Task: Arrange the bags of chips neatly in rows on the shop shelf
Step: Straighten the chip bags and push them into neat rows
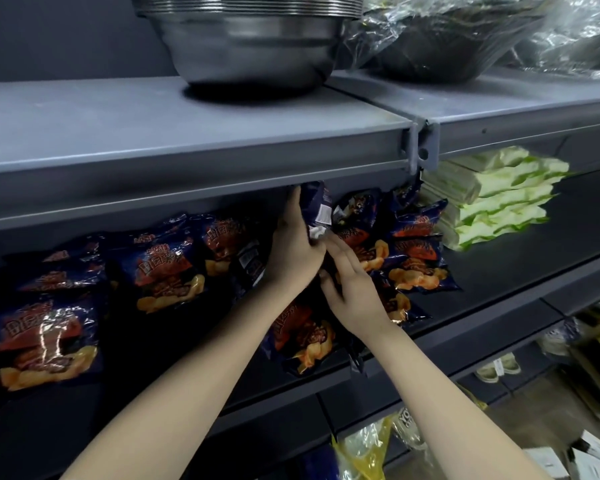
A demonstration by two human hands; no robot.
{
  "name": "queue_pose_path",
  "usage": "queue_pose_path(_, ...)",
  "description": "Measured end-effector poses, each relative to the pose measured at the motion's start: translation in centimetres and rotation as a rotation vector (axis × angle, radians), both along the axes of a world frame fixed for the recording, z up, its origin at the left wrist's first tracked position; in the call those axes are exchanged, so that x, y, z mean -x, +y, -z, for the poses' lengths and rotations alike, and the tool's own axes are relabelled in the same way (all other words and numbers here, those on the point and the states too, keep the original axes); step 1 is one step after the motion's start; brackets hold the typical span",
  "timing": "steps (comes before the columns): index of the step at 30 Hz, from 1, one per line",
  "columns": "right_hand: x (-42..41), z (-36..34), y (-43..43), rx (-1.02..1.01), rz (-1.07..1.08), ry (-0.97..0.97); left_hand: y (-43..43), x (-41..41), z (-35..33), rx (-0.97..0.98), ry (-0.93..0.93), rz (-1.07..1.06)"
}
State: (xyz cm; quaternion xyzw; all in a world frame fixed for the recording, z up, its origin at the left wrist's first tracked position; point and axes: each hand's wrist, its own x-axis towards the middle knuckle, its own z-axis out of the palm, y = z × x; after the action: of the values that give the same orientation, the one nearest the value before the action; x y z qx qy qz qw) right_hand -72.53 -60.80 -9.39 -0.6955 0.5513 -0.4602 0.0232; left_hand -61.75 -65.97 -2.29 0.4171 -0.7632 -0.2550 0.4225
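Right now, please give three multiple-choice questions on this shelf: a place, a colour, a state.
1. Where are the steel bowls? A. on the shelf above the chips B. beside the chips C. on the floor
2. What colour are the packs right of the chips? A. red B. green and white C. black
3. How is the bag in the left hand? A. flat B. torn open C. upright
1 A: they rest there. 2 B: green edges on white. 3 C: it stands on end.
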Motion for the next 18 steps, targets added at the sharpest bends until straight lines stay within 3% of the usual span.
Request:
queue_pose_path(4,-1.0,-1.4,0.1,0.076,-0.047,-0.004,0.7,-4.4,-2.0,-0.192,0.22,0.047)
queue_pose_path(8,-2.7,-2.7,0.3,0.125,-0.046,-0.239,1.4,-10.6,-1.3,-0.489,0.612,0.068)
queue_pose_path(10,-3.8,-3.7,0.5,0.046,-0.077,-0.378,2.3,-13.7,-0.8,-0.574,0.711,0.153)
queue_pose_path(14,-6.1,-5.6,0.4,-0.336,-0.271,-0.592,3.6,-19.1,0.4,-0.675,0.654,0.357)
queue_pose_path(18,-8.5,-4.7,-0.8,-0.571,-0.444,-0.757,3.9,-22.7,1.7,-0.725,0.587,0.343)
